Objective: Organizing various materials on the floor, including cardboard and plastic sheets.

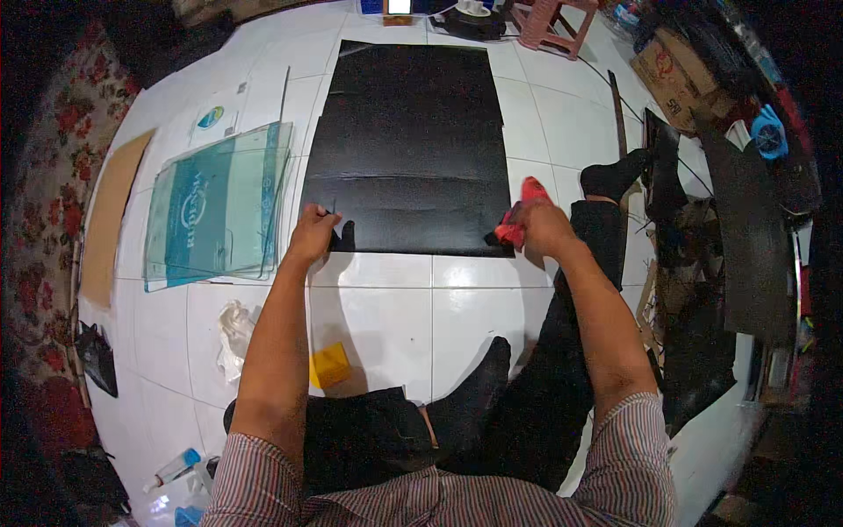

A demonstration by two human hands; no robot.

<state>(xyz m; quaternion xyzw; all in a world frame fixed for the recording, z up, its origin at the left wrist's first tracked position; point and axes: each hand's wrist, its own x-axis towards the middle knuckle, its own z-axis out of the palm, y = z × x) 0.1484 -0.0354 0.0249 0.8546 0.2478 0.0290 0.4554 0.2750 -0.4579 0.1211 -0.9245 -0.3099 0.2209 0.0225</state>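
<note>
A large black sheet (pixel 408 145) with a smooth, slightly creased surface lies flat on the white tiles in front of me. My left hand (pixel 314 232) pinches its left edge close to the near corner, and a dark shadow falls beside the fingers. At the near right corner, my right hand (pixel 545 227) is closed around a crumpled-looking red item (pixel 532 191). Whether this is a cloth or a tool cannot be made out. Its lower end reaches over the sheet's right edge.
Glass-like panes (pixel 217 204) with a blue printed band lie left, beside a brown board (pixel 115 217). A yellow block (pixel 329 365) and white plastic (pixel 235 336) sit near my legs. Right are black sheets (pixel 751 230) and a cardboard box (pixel 672 79); a plastic stool (pixel 552 26) stands beyond.
</note>
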